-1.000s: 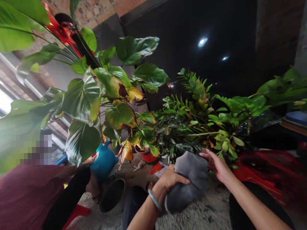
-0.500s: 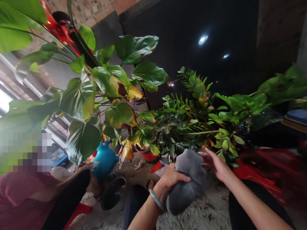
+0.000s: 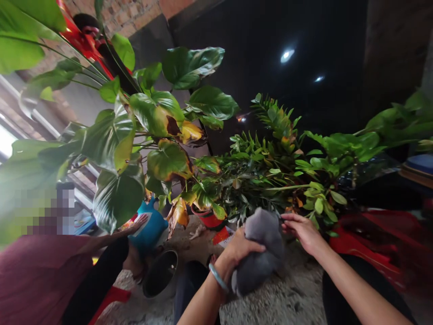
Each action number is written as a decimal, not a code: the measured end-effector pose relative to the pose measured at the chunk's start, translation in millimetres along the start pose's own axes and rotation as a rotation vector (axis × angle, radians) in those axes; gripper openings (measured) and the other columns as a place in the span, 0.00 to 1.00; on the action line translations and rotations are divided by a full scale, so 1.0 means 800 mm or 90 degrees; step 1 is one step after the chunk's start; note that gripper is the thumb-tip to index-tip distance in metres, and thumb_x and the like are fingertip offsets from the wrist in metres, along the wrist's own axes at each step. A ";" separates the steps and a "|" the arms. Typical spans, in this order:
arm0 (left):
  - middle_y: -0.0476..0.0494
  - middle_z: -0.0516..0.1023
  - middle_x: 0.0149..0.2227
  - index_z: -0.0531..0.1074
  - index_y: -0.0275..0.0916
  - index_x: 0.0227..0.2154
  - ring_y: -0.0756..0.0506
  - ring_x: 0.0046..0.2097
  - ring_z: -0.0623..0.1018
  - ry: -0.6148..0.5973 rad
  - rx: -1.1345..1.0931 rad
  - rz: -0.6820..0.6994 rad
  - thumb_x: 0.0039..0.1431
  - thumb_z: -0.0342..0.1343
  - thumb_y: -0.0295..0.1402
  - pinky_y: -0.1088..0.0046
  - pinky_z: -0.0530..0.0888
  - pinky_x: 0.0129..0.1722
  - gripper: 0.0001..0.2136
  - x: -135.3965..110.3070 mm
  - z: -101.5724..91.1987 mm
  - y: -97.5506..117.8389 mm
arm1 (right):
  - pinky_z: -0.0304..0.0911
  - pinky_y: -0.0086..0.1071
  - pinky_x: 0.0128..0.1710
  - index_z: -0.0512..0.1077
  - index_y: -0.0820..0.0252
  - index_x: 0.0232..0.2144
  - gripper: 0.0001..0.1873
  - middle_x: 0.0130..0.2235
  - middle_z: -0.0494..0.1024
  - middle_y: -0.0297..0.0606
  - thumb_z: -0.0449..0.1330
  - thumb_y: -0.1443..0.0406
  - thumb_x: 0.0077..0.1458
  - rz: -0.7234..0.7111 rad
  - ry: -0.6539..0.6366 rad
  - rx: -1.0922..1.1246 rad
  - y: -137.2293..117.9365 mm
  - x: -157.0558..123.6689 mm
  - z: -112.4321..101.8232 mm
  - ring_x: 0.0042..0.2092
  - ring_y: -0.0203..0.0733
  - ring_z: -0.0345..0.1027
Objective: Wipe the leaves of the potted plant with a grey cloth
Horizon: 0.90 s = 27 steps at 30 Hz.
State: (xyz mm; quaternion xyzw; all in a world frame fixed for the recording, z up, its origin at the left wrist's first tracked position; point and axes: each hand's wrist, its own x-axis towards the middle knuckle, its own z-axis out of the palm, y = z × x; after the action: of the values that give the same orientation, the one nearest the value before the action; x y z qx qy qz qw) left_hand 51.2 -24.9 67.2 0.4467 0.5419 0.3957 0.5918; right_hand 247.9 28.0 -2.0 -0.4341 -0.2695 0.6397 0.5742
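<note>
Fingers of left hand (image 3: 241,247) grip grey cloth (image 3: 259,259), lower part hidden.

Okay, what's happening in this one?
A person crouches on a gravel floor among potted plants. Their left hand grips a grey cloth, and the right hand touches its upper edge beside the leaves. On the left, another person's hand rests on a blue pot.
</note>
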 end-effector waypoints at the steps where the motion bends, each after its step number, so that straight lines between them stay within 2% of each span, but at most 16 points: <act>1: 0.46 0.78 0.24 0.79 0.35 0.23 0.43 0.29 0.75 -0.039 0.020 -0.006 0.25 0.68 0.23 0.64 0.72 0.35 0.13 -0.009 -0.005 -0.002 | 0.69 0.31 0.21 0.79 0.57 0.19 0.11 0.18 0.78 0.34 0.69 0.73 0.25 -0.001 -0.004 0.000 0.000 0.000 -0.001 0.21 0.40 0.71; 3: 0.46 0.79 0.24 0.80 0.35 0.23 0.42 0.30 0.75 -0.076 0.018 0.024 0.25 0.68 0.24 0.65 0.72 0.36 0.14 -0.023 -0.014 0.013 | 0.68 0.31 0.21 0.78 0.58 0.18 0.10 0.19 0.78 0.35 0.70 0.71 0.25 -0.006 -0.015 0.003 0.000 0.001 -0.002 0.21 0.39 0.70; 4: 0.45 0.80 0.25 0.80 0.35 0.24 0.42 0.31 0.76 -0.067 -0.007 0.057 0.25 0.69 0.25 0.66 0.72 0.36 0.15 -0.025 -0.017 0.029 | 0.68 0.31 0.21 0.78 0.58 0.18 0.10 0.20 0.79 0.35 0.71 0.70 0.25 -0.008 -0.021 0.005 0.000 0.001 -0.002 0.21 0.39 0.70; 7: 0.42 0.82 0.31 0.79 0.35 0.31 0.41 0.33 0.77 0.024 -0.133 0.166 0.26 0.71 0.31 0.65 0.73 0.37 0.21 -0.010 -0.017 0.077 | 0.70 0.35 0.24 0.79 0.57 0.19 0.10 0.21 0.79 0.36 0.72 0.68 0.25 -0.015 -0.031 0.006 -0.001 0.001 0.001 0.22 0.41 0.71; 9: 0.42 0.82 0.33 0.78 0.35 0.34 0.42 0.33 0.78 0.106 -0.196 0.201 0.27 0.71 0.35 0.65 0.74 0.37 0.24 0.008 -0.012 0.086 | 0.71 0.36 0.26 0.80 0.57 0.20 0.11 0.22 0.80 0.37 0.73 0.68 0.25 -0.019 -0.033 0.004 -0.001 0.000 0.004 0.24 0.42 0.72; 11: 0.43 0.81 0.31 0.77 0.36 0.32 0.44 0.31 0.77 0.149 -0.161 0.182 0.28 0.70 0.35 0.66 0.73 0.35 0.21 0.021 -0.006 0.070 | 0.71 0.35 0.26 0.81 0.56 0.22 0.12 0.24 0.81 0.39 0.73 0.67 0.26 -0.019 -0.034 -0.005 -0.002 -0.003 0.005 0.26 0.43 0.74; 12: 0.45 0.80 0.29 0.78 0.36 0.30 0.45 0.29 0.76 0.140 -0.106 0.157 0.29 0.69 0.33 0.67 0.72 0.34 0.18 0.023 -0.003 0.054 | 0.71 0.35 0.26 0.81 0.56 0.23 0.12 0.26 0.82 0.39 0.73 0.65 0.27 -0.017 -0.035 -0.012 -0.003 -0.004 0.004 0.28 0.44 0.74; 14: 0.49 0.77 0.23 0.77 0.37 0.22 0.47 0.26 0.72 0.080 0.021 0.094 0.28 0.67 0.28 0.69 0.70 0.30 0.12 0.017 -0.002 0.018 | 0.70 0.34 0.26 0.82 0.55 0.25 0.12 0.29 0.83 0.40 0.72 0.63 0.31 -0.008 -0.047 -0.036 -0.005 -0.008 0.003 0.30 0.45 0.75; 16: 0.52 0.74 0.19 0.77 0.38 0.17 0.48 0.24 0.70 -0.006 0.108 0.050 0.23 0.67 0.23 0.70 0.69 0.29 0.11 -0.002 -0.006 -0.006 | 0.69 0.33 0.26 0.82 0.55 0.26 0.12 0.32 0.84 0.40 0.71 0.59 0.34 0.010 -0.070 -0.066 -0.008 -0.012 0.002 0.32 0.46 0.76; 17: 0.53 0.74 0.18 0.77 0.37 0.16 0.48 0.25 0.70 -0.042 0.118 0.043 0.21 0.67 0.22 0.70 0.69 0.29 0.11 -0.012 -0.010 -0.008 | 0.69 0.33 0.27 0.82 0.54 0.27 0.12 0.33 0.84 0.40 0.71 0.58 0.35 0.017 -0.083 -0.070 -0.009 -0.014 0.002 0.33 0.47 0.76; 19: 0.52 0.76 0.20 0.79 0.36 0.18 0.46 0.27 0.72 -0.070 0.085 0.060 0.21 0.68 0.23 0.70 0.71 0.33 0.13 -0.029 -0.021 0.006 | 0.69 0.33 0.29 0.82 0.54 0.25 0.12 0.32 0.84 0.40 0.71 0.57 0.34 0.019 -0.104 -0.058 -0.011 -0.016 0.004 0.35 0.48 0.77; 21: 0.50 0.80 0.26 0.80 0.36 0.25 0.44 0.31 0.76 -0.025 -0.018 0.116 0.24 0.70 0.26 0.69 0.73 0.37 0.16 -0.035 -0.033 0.039 | 0.69 0.35 0.30 0.81 0.54 0.22 0.12 0.31 0.84 0.40 0.72 0.55 0.32 0.009 -0.117 -0.030 -0.011 -0.017 0.006 0.34 0.49 0.76; 24: 0.45 0.82 0.31 0.78 0.36 0.31 0.42 0.35 0.79 0.126 -0.238 0.192 0.26 0.71 0.31 0.67 0.75 0.39 0.21 -0.021 -0.047 0.085 | 0.69 0.38 0.31 0.81 0.53 0.26 0.15 0.35 0.84 0.42 0.71 0.53 0.34 -0.002 -0.144 -0.001 -0.008 -0.016 0.010 0.35 0.50 0.76; 26: 0.47 0.82 0.28 0.77 0.37 0.31 0.45 0.31 0.79 0.237 -0.346 0.203 0.28 0.70 0.32 0.69 0.76 0.37 0.20 -0.007 -0.049 0.089 | 0.70 0.40 0.34 0.82 0.53 0.31 0.15 0.40 0.84 0.44 0.69 0.54 0.38 -0.005 -0.173 0.011 -0.005 -0.015 0.011 0.39 0.51 0.76; 27: 0.48 0.81 0.27 0.76 0.37 0.31 0.46 0.29 0.78 0.288 -0.370 0.193 0.29 0.69 0.31 0.70 0.76 0.35 0.19 -0.002 -0.048 0.080 | 0.70 0.41 0.36 0.82 0.53 0.32 0.15 0.42 0.84 0.44 0.68 0.54 0.40 -0.005 -0.185 0.010 -0.004 -0.014 0.011 0.41 0.52 0.76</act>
State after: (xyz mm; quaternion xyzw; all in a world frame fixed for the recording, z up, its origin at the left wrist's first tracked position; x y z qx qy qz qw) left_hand 14.1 -3.8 128.2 0.2374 0.4517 0.7038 0.4942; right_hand 241.9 18.9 7.6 -0.3313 -0.3468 0.6956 0.5349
